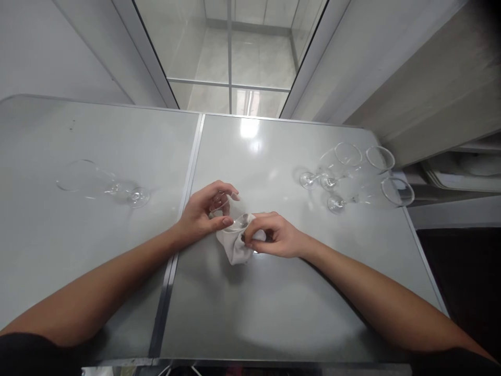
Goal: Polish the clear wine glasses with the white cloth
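Over the middle of the table, my left hand [209,211] curls its fingers and thumb around a clear stemmed glass [236,208]. The glass is tilted, and my fingers and a cloth partly cover it. My right hand [276,235] pinches the white cloth [236,248] with thumb and fingers. The cloth is bunched against the glass's lower part, and a loose fold hangs toward me. Exactly where the right fingertips press is hidden by the folds.
Three clear stemmed glasses [335,203] stand upright at the right of the grey table [219,313]. Another stemmed glass [139,197] stands at the left. A metal strip [191,151] crosses the tabletop. Behind are a glazed panel [254,57] and, at right, a shelf with stacked dishes [457,169].
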`<act>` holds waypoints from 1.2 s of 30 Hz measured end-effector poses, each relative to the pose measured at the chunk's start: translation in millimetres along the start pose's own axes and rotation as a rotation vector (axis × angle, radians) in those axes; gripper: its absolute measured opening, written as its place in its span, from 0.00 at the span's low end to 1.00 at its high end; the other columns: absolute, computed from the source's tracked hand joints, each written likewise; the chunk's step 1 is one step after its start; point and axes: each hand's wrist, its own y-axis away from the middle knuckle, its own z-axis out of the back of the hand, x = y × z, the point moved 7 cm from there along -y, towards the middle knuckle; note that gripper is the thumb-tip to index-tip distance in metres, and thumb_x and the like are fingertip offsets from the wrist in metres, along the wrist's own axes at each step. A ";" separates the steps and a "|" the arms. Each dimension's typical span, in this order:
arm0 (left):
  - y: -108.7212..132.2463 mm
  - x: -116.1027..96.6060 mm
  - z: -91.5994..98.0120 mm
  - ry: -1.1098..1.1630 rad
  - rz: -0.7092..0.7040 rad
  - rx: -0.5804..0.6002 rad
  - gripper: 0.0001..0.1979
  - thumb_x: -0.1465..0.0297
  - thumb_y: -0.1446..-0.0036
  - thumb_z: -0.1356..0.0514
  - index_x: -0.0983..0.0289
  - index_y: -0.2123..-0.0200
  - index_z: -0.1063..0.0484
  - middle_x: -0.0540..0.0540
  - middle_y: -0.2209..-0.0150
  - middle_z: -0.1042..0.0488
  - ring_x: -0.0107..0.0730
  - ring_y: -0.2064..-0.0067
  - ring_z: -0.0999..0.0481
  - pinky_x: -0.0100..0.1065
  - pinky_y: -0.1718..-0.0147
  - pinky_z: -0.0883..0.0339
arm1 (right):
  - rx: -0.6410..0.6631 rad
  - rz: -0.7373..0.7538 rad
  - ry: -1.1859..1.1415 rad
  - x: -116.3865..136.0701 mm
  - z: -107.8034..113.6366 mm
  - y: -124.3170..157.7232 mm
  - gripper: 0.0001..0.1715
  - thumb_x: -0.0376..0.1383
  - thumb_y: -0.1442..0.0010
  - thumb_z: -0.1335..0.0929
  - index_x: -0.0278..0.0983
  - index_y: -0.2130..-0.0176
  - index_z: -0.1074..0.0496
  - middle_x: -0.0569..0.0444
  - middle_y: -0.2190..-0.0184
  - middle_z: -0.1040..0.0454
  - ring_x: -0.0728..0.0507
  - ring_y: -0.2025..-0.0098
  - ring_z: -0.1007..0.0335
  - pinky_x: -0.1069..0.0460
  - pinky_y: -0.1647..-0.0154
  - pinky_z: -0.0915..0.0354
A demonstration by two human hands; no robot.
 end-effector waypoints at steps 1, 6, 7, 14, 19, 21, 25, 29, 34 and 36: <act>0.5 0.1 0.0 0.006 -0.004 0.000 0.26 0.52 0.45 0.29 0.61 0.49 0.26 0.57 0.58 0.26 0.26 0.69 0.29 0.29 0.72 0.30 | 0.009 0.001 -0.004 -0.1 -0.3 0.1 0.05 0.28 0.38 0.30 0.38 0.64 0.24 0.54 0.67 0.26 0.47 0.65 0.31 0.51 0.61 0.32; 3.6 2.0 6.2 0.022 -0.022 -0.056 0.26 0.55 0.43 0.30 0.62 0.47 0.26 0.58 0.57 0.26 0.29 0.66 0.26 0.30 0.70 0.28 | 0.002 -0.046 -0.111 -5.3 6.7 0.5 0.07 0.27 0.42 0.31 0.37 0.64 0.25 0.56 0.68 0.26 0.49 0.68 0.33 0.53 0.63 0.35; 4.1 2.0 7.2 0.025 -0.028 -0.064 0.26 0.55 0.44 0.29 0.62 0.47 0.26 0.58 0.57 0.26 0.29 0.66 0.26 0.30 0.70 0.29 | 0.004 -0.059 -0.140 -6.3 7.7 0.6 0.06 0.27 0.43 0.31 0.37 0.64 0.26 0.56 0.69 0.27 0.49 0.68 0.34 0.53 0.63 0.36; 4.4 5.1 9.0 0.045 -0.030 -0.069 0.26 0.54 0.45 0.29 0.61 0.48 0.27 0.56 0.57 0.30 0.26 0.68 0.27 0.29 0.72 0.31 | -0.105 -0.203 -0.289 -13.8 11.5 4.6 0.07 0.26 0.47 0.34 0.37 0.69 0.30 0.57 0.70 0.32 0.48 0.68 0.38 0.53 0.65 0.41; 4.5 5.8 10.2 0.051 -0.041 -0.075 0.26 0.55 0.44 0.29 0.61 0.47 0.27 0.56 0.56 0.29 0.24 0.70 0.28 0.28 0.73 0.32 | -0.278 -0.199 -0.229 -14.7 19.6 7.8 0.06 0.27 0.46 0.33 0.37 0.69 0.29 0.57 0.71 0.30 0.47 0.68 0.37 0.52 0.65 0.40; 4.4 4.1 10.9 0.034 -0.052 -0.084 0.26 0.54 0.44 0.29 0.61 0.47 0.27 0.56 0.56 0.28 0.24 0.70 0.28 0.28 0.74 0.32 | -0.351 -0.146 -0.105 -10.1 23.6 9.8 0.06 0.28 0.43 0.34 0.38 0.68 0.29 0.57 0.71 0.30 0.47 0.68 0.36 0.52 0.65 0.39; 4.0 -2.6 14.1 -0.051 -0.090 -0.139 0.26 0.54 0.46 0.28 0.59 0.49 0.26 0.55 0.56 0.28 0.22 0.72 0.30 0.29 0.74 0.33 | -0.707 0.067 0.396 14.9 39.2 29.2 0.10 0.29 0.36 0.36 0.40 0.69 0.29 0.52 0.67 0.29 0.44 0.65 0.32 0.48 0.63 0.35; 4.3 -6.7 19.2 -0.132 -0.108 -0.229 0.27 0.51 0.47 0.29 0.58 0.49 0.25 0.55 0.56 0.28 0.23 0.72 0.33 0.31 0.74 0.34 | -0.725 0.311 0.790 31.2 24.7 45.4 0.09 0.29 0.39 0.35 0.42 0.68 0.28 0.46 0.53 0.28 0.38 0.56 0.28 0.42 0.60 0.30; 6.6 -5.9 24.4 -0.125 -0.140 -0.299 0.32 0.48 0.48 0.29 0.57 0.45 0.27 0.55 0.57 0.28 0.24 0.72 0.34 0.32 0.74 0.34 | -0.182 0.588 1.026 28.4 -32.8 43.4 0.17 0.33 0.41 0.35 0.48 0.54 0.25 0.50 0.59 0.25 0.44 0.70 0.33 0.48 0.73 0.35; 7.2 -4.3 24.9 -0.105 -0.143 -0.297 0.34 0.48 0.49 0.28 0.56 0.44 0.29 0.55 0.57 0.28 0.24 0.72 0.35 0.32 0.74 0.34 | -0.076 0.500 1.156 23.7 -46.0 37.0 0.19 0.35 0.38 0.36 0.46 0.49 0.26 0.48 0.54 0.23 0.44 0.68 0.31 0.48 0.74 0.37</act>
